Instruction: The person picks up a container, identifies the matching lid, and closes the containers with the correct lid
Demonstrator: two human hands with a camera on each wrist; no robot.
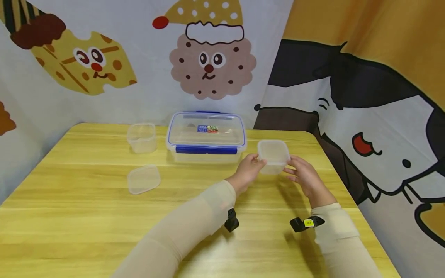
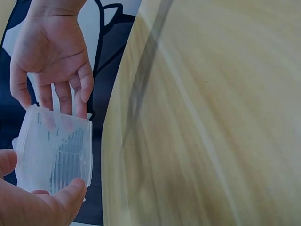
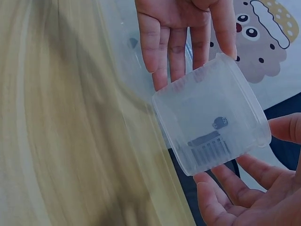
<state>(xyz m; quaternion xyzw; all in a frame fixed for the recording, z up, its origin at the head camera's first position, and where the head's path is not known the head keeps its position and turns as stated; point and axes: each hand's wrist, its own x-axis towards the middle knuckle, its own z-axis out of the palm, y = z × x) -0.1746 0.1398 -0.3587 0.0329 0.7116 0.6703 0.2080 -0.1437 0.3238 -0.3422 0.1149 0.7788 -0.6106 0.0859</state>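
A small translucent plastic food container with a lid on top is held up over the right side of the table. My left hand grips its left side, thumb near the lid's edge. On the opposite side my right hand holds it between thumb and fingers. In the right wrist view the container shows clear walls, with fingers of both hands against it. The left wrist view shows the same container between the two hands, its contents not discernible.
A large clear storage box with blue latches stands at the back of the wooden table. Left of it is another small container; a loose translucent lid lies in front of that. Printed cloth hangs behind the table.
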